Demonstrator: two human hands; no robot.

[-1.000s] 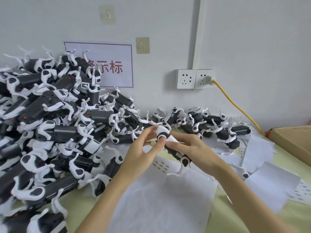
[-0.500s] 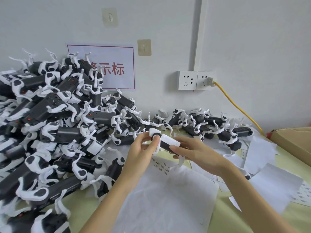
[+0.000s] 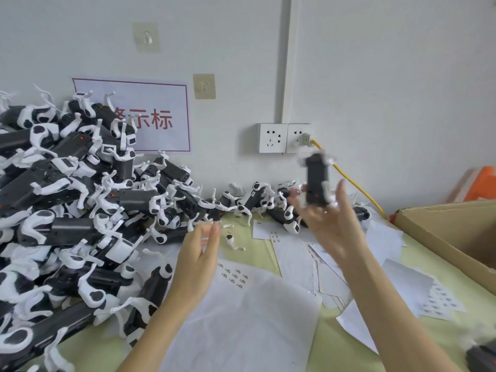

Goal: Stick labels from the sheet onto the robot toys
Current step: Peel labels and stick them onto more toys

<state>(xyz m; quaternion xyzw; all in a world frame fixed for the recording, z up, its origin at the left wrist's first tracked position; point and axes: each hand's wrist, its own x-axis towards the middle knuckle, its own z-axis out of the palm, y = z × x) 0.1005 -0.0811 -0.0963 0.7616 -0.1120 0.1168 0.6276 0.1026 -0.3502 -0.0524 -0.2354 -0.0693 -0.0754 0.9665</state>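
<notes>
A black robot toy with white legs [image 3: 316,181] stands upright and blurred just above my right hand [image 3: 331,226], its lower end between my thumb and straight, spread fingers. My left hand [image 3: 200,253] hovers with relaxed fingers and nothing in it, beside the big pile of robot toys [image 3: 80,210]. Under my left hand lies a white label sheet [image 3: 233,276] with a few small printed labels. A second sheet with labels [image 3: 440,299] lies at the right.
More toys [image 3: 255,202] lie in a row along the wall. An open cardboard box [image 3: 451,232] stands at the right, with an orange object [image 3: 483,183] behind it. A yellow cable [image 3: 357,186] runs from the wall socket [image 3: 284,138]. Loose white backing sheets [image 3: 241,318] cover the table.
My right hand has lifted the toy up and to the right, turning it upright. My left hand has let go of it and stayed low. The view has tilted up.
</notes>
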